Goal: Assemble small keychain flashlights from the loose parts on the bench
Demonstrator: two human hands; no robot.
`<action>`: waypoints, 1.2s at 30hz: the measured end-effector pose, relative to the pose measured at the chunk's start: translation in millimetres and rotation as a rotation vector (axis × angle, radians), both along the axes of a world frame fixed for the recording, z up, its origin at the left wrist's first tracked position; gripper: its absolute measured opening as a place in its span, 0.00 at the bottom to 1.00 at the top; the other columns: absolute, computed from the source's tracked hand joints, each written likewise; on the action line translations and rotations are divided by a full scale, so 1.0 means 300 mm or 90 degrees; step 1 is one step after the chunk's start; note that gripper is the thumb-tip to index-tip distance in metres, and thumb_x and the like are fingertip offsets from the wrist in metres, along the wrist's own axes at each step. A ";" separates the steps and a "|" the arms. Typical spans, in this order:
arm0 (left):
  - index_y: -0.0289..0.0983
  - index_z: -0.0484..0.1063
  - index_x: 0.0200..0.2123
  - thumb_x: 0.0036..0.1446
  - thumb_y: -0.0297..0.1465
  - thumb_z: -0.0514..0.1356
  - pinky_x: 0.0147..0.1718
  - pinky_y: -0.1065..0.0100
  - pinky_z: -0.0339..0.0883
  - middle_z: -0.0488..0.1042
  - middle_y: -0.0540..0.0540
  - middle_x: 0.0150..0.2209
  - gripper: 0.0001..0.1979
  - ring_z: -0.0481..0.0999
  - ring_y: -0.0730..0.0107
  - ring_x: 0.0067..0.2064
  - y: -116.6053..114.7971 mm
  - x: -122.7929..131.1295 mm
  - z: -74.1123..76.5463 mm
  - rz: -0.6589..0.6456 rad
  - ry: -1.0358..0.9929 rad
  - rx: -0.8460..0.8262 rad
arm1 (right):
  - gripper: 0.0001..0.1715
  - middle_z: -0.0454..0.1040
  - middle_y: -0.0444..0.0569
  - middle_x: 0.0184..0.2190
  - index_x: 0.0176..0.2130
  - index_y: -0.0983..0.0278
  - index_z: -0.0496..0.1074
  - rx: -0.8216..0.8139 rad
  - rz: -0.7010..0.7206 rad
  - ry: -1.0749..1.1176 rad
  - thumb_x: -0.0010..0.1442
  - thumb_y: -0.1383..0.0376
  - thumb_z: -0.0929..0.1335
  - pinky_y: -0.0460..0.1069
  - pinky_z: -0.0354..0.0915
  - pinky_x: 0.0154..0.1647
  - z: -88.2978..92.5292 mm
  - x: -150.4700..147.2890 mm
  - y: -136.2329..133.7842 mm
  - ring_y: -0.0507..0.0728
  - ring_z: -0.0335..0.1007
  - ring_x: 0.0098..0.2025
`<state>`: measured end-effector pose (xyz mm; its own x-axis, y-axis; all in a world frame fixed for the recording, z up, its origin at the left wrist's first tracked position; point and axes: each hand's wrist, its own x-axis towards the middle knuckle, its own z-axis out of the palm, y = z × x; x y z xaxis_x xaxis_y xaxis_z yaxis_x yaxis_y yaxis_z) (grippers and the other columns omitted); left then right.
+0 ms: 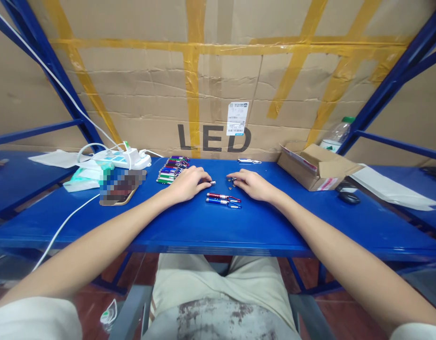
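Note:
My left hand (190, 183) rests on the blue table, its thumb and forefinger pinching a short dark cylinder with a silvery end (213, 182). Opposite it, the bent fingertips of my right hand (253, 185) come down among a few small round metal pieces (230, 188) that look like button cells; what is between them is too small to tell. Just in front of both hands lie a red keychain flashlight (220, 196) and a blue keychain flashlight (220, 201), side by side with carabiner clips to the right. Beside my left hand, several coloured keychain flashlights (165, 175) are lined up.
Another keychain flashlight (247, 161) lies at the back edge. An opened cardboard box (319, 172), a black mouse-like object (348, 196) and a bottle (338, 134) stand right. A phone (128, 189), white power strip (129, 158) and cable are left. Cardboard (150, 94) walls the back.

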<state>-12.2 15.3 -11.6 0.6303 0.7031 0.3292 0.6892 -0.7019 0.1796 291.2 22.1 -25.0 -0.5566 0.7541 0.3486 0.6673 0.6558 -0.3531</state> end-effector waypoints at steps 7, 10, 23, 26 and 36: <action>0.41 0.82 0.51 0.76 0.43 0.58 0.57 0.53 0.67 0.81 0.41 0.50 0.17 0.77 0.53 0.52 -0.001 0.001 0.001 -0.001 -0.001 -0.005 | 0.16 0.83 0.55 0.49 0.54 0.59 0.83 0.000 0.010 -0.055 0.75 0.65 0.67 0.58 0.71 0.57 0.012 0.017 0.006 0.64 0.80 0.51; 0.42 0.82 0.51 0.75 0.44 0.58 0.57 0.53 0.67 0.81 0.42 0.50 0.17 0.77 0.53 0.52 0.000 0.001 0.000 -0.005 -0.011 -0.008 | 0.12 0.83 0.54 0.48 0.49 0.59 0.84 0.002 0.002 -0.051 0.72 0.64 0.69 0.57 0.71 0.55 0.015 0.022 0.009 0.64 0.80 0.50; 0.43 0.82 0.51 0.75 0.44 0.60 0.59 0.52 0.67 0.83 0.44 0.51 0.16 0.78 0.53 0.52 -0.004 0.009 0.005 -0.002 -0.066 -0.034 | 0.04 0.83 0.48 0.39 0.34 0.61 0.76 -0.043 -0.011 0.011 0.63 0.67 0.73 0.51 0.65 0.43 0.043 0.026 -0.005 0.59 0.78 0.41; 0.42 0.82 0.51 0.75 0.44 0.60 0.60 0.51 0.67 0.83 0.44 0.51 0.15 0.78 0.53 0.52 -0.007 0.010 0.007 -0.002 -0.069 -0.034 | 0.06 0.83 0.49 0.38 0.32 0.61 0.76 -0.048 0.005 0.007 0.63 0.66 0.74 0.51 0.65 0.43 0.048 0.031 -0.001 0.59 0.78 0.41; 0.42 0.82 0.50 0.74 0.42 0.61 0.56 0.53 0.69 0.84 0.44 0.49 0.14 0.79 0.54 0.51 -0.013 0.015 0.009 -0.009 -0.091 -0.033 | 0.06 0.82 0.50 0.40 0.43 0.61 0.82 -0.047 0.046 0.037 0.67 0.62 0.73 0.52 0.68 0.44 0.043 -0.001 -0.036 0.59 0.77 0.40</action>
